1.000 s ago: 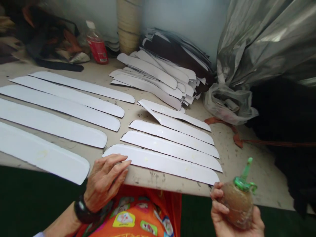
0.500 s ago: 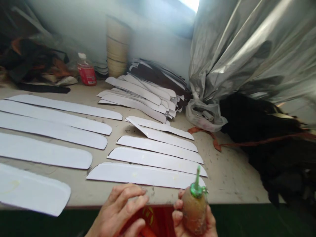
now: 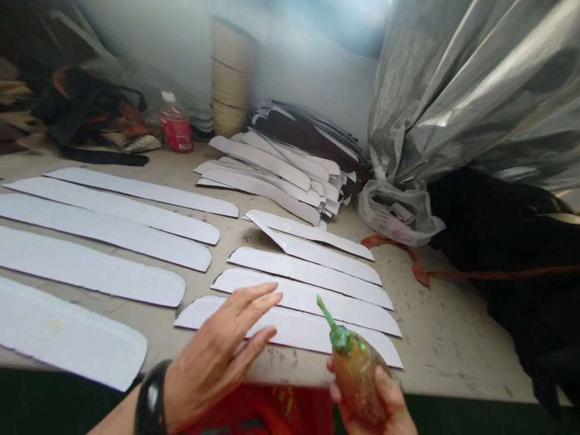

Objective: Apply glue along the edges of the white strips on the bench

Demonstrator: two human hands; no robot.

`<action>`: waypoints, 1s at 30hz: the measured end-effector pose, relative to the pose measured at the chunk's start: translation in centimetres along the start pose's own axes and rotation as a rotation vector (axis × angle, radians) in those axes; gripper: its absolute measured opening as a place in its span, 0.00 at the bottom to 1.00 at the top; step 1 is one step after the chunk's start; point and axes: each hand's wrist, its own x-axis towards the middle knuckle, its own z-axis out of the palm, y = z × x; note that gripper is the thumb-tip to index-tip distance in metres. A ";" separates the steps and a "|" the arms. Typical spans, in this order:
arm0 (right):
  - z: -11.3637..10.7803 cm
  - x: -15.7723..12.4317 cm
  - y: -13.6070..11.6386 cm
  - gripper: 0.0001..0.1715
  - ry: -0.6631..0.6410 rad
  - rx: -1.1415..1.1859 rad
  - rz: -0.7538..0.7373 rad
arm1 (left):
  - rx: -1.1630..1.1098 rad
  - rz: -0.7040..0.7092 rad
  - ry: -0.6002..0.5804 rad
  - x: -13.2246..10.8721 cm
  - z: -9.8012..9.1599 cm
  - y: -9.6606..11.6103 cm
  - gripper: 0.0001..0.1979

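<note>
My right hand (image 3: 389, 402) is wrapped round an amber glue bottle (image 3: 357, 374) with a green nozzle, which tips up and to the left over the front white strip (image 3: 299, 328). My left hand (image 3: 226, 338), a black band on its wrist, hovers open above the left part of that strip, fingers stretched out and thumb apart. Behind it lie several more white strips (image 3: 312, 278) in a row, one with its left end folded up. A second row of longer white strips (image 3: 86, 266) spreads to the left. Faint yellowish marks show on the nearest left strip (image 3: 90, 332).
A heap of white strips (image 3: 272, 175) lies at the back beside a tan roll (image 3: 231, 78) and a red-labelled bottle (image 3: 176, 124). To the right are a clear plastic bag (image 3: 399, 214), an orange-brown strap (image 3: 421, 272) and black fabric (image 3: 512, 260). The table's front edge runs just below the strips.
My left hand has moved up and forward over the front strip. In my right hand the bottle has tilted, its nozzle swinging left. The view has shifted slightly left.
</note>
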 end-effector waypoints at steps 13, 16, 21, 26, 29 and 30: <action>4.7 7.4 -4.0 0.36 0.088 -1.077 -0.450 | 0.316 -0.183 -0.157 1.8 5.9 -5.9 0.21; 5.0 8.4 -4.0 0.35 0.066 -1.170 -0.449 | 0.335 -0.200 -0.185 1.9 5.8 -5.8 0.22; 5.8 8.9 -3.7 0.32 0.029 -1.258 -0.480 | 0.347 -0.214 -0.207 2.0 5.7 -5.6 0.22; 6.3 9.2 -3.5 0.31 0.018 -1.311 -0.490 | 0.346 -0.222 -0.211 2.1 5.7 -5.5 0.23; 6.5 9.3 -3.6 0.30 0.017 -1.336 -0.516 | 0.340 -0.223 -0.209 2.1 5.7 -5.5 0.23; 6.5 9.3 -3.6 0.30 0.023 -1.344 -0.521 | 0.338 -0.223 -0.206 2.1 5.7 -5.6 0.23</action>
